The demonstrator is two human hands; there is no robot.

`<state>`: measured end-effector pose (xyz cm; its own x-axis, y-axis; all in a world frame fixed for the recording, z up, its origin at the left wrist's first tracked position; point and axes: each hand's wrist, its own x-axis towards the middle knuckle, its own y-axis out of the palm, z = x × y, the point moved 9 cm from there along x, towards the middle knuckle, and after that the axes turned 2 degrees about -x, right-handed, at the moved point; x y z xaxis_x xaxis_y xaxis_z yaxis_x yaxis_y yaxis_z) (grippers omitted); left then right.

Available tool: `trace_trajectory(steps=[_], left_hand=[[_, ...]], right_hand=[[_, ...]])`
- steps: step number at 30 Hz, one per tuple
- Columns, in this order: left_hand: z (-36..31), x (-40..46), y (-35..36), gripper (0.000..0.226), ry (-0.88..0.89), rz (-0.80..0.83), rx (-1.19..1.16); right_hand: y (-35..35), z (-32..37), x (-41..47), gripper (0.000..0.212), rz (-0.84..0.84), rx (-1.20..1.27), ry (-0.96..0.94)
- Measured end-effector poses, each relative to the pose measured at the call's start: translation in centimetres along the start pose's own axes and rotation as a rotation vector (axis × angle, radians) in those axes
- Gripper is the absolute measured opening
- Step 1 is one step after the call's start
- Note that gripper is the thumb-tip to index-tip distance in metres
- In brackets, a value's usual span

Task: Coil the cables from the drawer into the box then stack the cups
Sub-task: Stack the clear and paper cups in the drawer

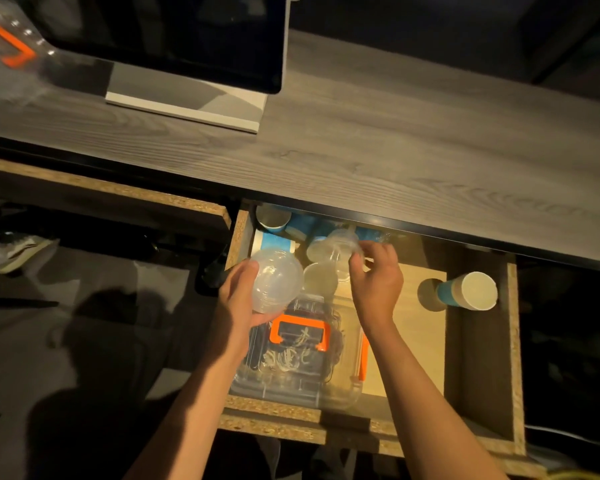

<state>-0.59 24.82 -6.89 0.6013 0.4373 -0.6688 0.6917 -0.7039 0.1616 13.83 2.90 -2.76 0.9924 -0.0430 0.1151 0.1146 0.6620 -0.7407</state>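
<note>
- The left hand [238, 299] has its grip closed around a clear plastic cup [276, 280], fingers curled under the cup's side, with the cup's rounded bottom turned up toward the camera.
- The right hand [374, 278] pinches a second clear cup [340, 242] at its fingertips [355, 261]; this cup lies tilted on its side, just beyond the grip toward the back of the drawer [478, 341].
- Between the two grips sits a pale round cup mouth [321, 280]; whether it belongs to a separate cup or to a stack I cannot tell.
- Directly below both grips, nearer the person, a clear plastic box [291, 372] with orange latches [300, 332] lies in the drawer's front left part; coiled cables [284, 358] show through its lid.
- Beyond the left grip, in the drawer's back left corner, a paper cup with a blue band [272, 220] stands under the desk [361, 140] edge, with more blue-banded cups [303, 228] beside it, partly hidden.
- Well to the right of the right grip, a blue-banded paper cup [465, 291] lies on its side near the drawer's right wall, its white mouth facing right.
- On the desk, far above the grips, a monitor [174, 32] stands on a pale base [187, 105], and another clear container with an orange latch [7, 46] is at the far left, blurred.
</note>
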Motion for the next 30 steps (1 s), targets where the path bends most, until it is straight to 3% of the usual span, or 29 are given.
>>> trace_trajectory(steps=[3, 6, 8, 10, 12, 15, 17, 20, 24, 27, 30], left_hand=[[0.0, -0.5, 1.0, 0.031, 0.011, 0.003, 0.026], [0.3, -1.3, 2.3, 0.022, 0.018, 0.048, 0.048], [0.6, -1.8, 3.1, 0.019, 0.033, 0.094, 0.092], [1.1, -2.5, 4.3, 0.032, 0.041, 0.144, 0.133], [1.7, -3.3, 5.8, 0.050, 0.024, 0.197, 0.131], [2.4, -4.5, 7.9, 0.049, 0.008, 0.247, 0.148], [3.1, -4.8, 8.8, 0.059, -0.012, 0.271, 0.180], [4.0, -5.7, 10.2, 0.062, -0.033, 0.329, 0.208], [4.7, -6.8, 11.7, 0.048, -0.039, 0.382, 0.248], [5.6, -6.9, 12.3, 0.053, -0.066, 0.396, 0.282], [6.2, -7.0, 12.6, 0.019, -0.060, 0.366, 0.247]], right_hand=[[-3.5, -0.1, -0.7, 0.016, -0.094, 0.253, 0.143], [-5.9, -0.1, -1.5, 0.018, -0.108, 0.439, 0.260], [-7.5, 0.5, -1.8, 0.023, -0.095, 0.521, 0.274], [-8.6, 1.4, -1.9, 0.025, -0.060, 0.565, 0.240], [-8.3, 2.0, -2.3, 0.027, 0.015, 0.530, 0.199], [-6.2, 1.5, -3.6, 0.029, 0.146, 0.377, 0.178], [-5.7, 0.7, -4.4, 0.029, 0.142, 0.270, 0.204], [-6.0, -0.7, -5.4, 0.028, 0.105, 0.328, 0.274], [-5.9, -1.0, -6.1, 0.030, 0.224, 0.417, 0.286], [-6.7, -1.2, -6.5, 0.026, 0.230, 0.355, 0.235], [-6.9, -2.2, -6.9, 0.025, 0.233, 0.349, 0.247]])
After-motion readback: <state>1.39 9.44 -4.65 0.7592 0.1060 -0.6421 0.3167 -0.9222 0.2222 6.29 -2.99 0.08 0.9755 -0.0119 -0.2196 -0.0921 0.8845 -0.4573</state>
